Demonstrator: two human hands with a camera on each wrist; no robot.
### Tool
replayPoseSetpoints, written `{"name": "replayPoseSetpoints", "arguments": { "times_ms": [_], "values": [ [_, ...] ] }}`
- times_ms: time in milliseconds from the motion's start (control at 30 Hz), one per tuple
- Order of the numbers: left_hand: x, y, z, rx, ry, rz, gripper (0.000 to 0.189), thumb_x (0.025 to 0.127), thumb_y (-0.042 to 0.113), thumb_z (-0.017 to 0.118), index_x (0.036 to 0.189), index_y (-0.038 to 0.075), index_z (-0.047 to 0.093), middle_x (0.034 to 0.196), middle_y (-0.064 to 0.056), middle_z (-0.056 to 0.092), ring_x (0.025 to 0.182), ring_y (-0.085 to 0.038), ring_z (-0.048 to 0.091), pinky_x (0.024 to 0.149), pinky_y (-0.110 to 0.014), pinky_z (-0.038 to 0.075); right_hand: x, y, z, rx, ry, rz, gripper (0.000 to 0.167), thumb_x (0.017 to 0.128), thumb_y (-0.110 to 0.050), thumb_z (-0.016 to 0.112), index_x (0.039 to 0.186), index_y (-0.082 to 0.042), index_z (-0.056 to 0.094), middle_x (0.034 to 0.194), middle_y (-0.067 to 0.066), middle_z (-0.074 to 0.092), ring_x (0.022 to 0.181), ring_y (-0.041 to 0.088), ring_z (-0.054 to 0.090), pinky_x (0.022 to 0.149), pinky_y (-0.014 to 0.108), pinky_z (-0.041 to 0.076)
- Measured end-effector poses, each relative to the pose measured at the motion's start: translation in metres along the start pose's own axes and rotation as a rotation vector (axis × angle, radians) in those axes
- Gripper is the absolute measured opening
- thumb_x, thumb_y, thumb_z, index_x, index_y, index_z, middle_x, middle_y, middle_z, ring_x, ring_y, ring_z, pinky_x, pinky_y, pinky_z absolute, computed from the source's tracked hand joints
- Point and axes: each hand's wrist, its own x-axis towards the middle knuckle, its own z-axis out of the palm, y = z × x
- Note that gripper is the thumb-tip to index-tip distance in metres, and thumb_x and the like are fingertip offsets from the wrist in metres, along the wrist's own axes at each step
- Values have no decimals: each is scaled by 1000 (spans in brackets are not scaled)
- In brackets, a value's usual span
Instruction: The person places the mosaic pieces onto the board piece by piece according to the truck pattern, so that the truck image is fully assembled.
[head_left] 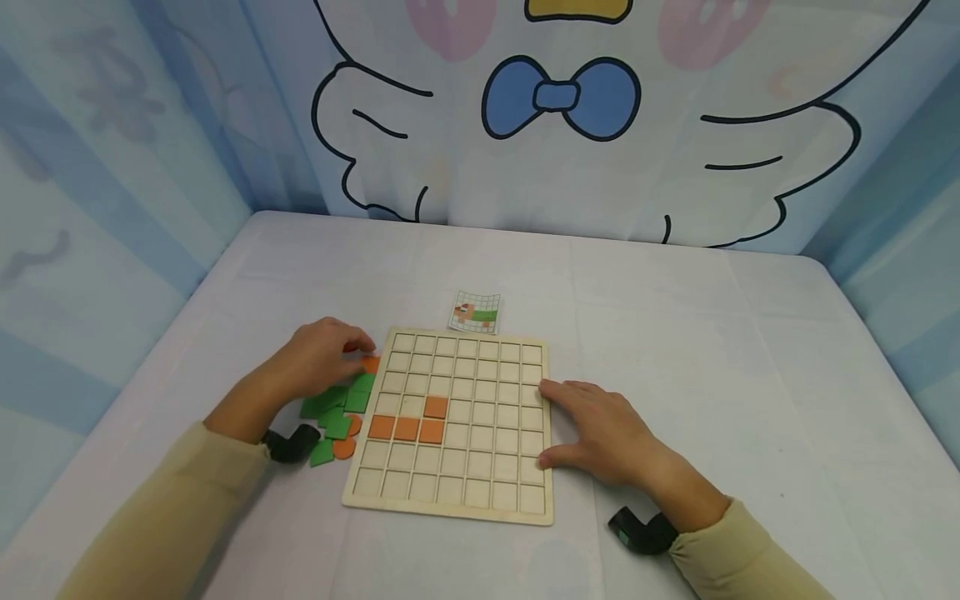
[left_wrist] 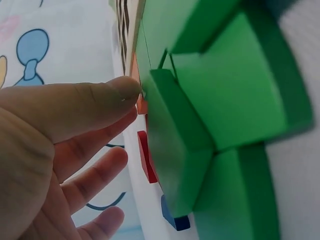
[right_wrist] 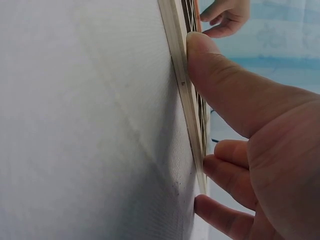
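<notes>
A square wooden grid board (head_left: 450, 510) lies on the table, with several orange square tiles (head_left: 406, 428) set in its cells. At its left edge my left hand (head_left: 318, 358) reaches down to an orange tile (head_left: 371, 364). Its thumb and fingers are fairly straight beside that tile in the left wrist view, near upright-looking green tiles (left_wrist: 180, 145). Whether the fingertips press the orange tile is hard to see. Along the board's right edge rests my right hand (head_left: 607, 433), thumb and fingers spread and touching the rim (right_wrist: 185, 85).
Left of the board, green tiles (head_left: 322, 404) lie in a loose, overlapping pile beside orange rounded pieces (head_left: 344, 449). Red (left_wrist: 146, 157) and blue (left_wrist: 175, 215) pieces show in the left wrist view. A small pattern card (head_left: 475, 312) lies behind the board. Printed curtains surround the white table (head_left: 712, 375).
</notes>
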Motion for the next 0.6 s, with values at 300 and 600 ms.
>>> {"name": "replayPoseSetpoints", "arguments": {
  "times_ms": [300, 600],
  "values": [
    [4, 0, 1, -6, -14, -26, 20, 90, 8, 73, 110, 4, 73, 107, -9, 69, 105, -31, 58, 92, -50, 47, 0, 0, 0, 1, -3, 4, 87, 76, -49, 83, 144, -5, 51, 141, 13, 56, 129, 37, 50, 96, 60, 42],
    [3, -2, 1, -10, 5, -35, 24, 90, 12, 75, 113, 3, 72, 107, -9, 68, 107, -32, 57, 92, -50, 47, 0, 0, 0, 3, -4, 8, 87, 76, -50, 83, 144, -5, 51, 141, 13, 56, 129, 37, 50, 96, 60, 42]
  ]
}}
